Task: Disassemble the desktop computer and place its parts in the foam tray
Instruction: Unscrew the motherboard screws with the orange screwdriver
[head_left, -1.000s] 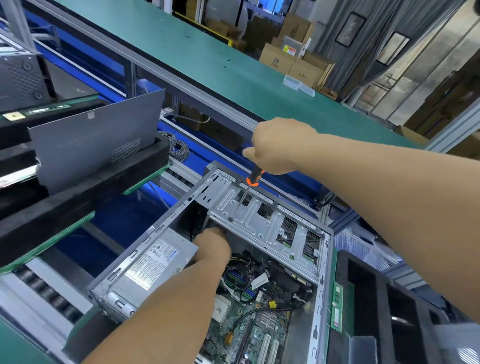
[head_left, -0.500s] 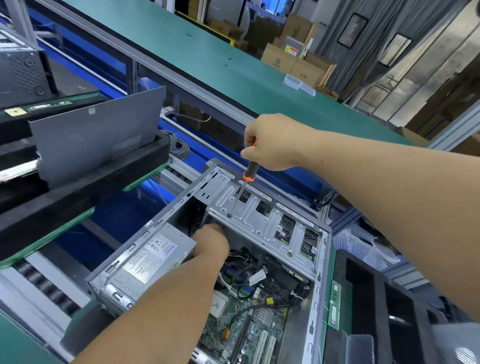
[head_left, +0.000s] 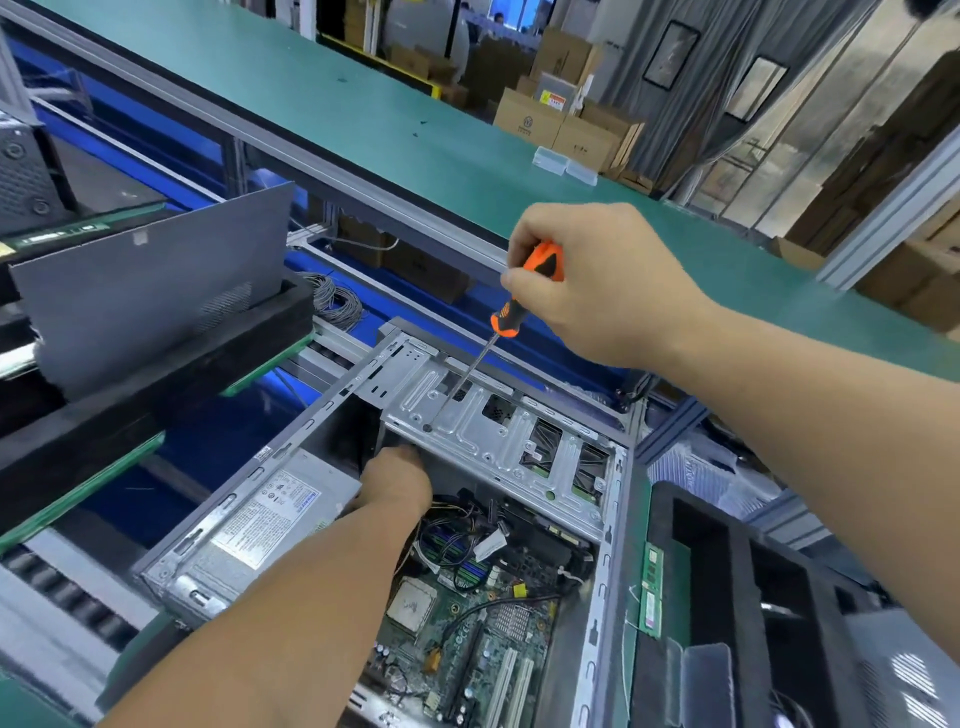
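Observation:
An open desktop case (head_left: 597, 587) lies on its side in front of me. My right hand (head_left: 597, 280) grips an orange and black screwdriver (head_left: 519, 296), whose tip stands on a screw in the silver drive cage (head_left: 498, 441). Under the cage's near edge reaches my left hand (head_left: 397, 480), fingers hidden inside the case beside the power supply (head_left: 260, 525). The motherboard (head_left: 467, 623) with cables shows below. A black foam tray (head_left: 737, 597) sits to the right, with memory sticks (head_left: 652, 587) in its left slot.
Another black foam tray (head_left: 156, 374) on the left holds an upright grey side panel (head_left: 150, 280). A long green bench (head_left: 415, 130) runs behind the case. Cardboard boxes (head_left: 566, 124) are stacked far back. A coil of wire (head_left: 332, 299) lies behind the left tray.
My right hand has risen and turned on the screwdriver, showing more of the orange handle. The tip stays on the same screw. My left hand remains under the cage.

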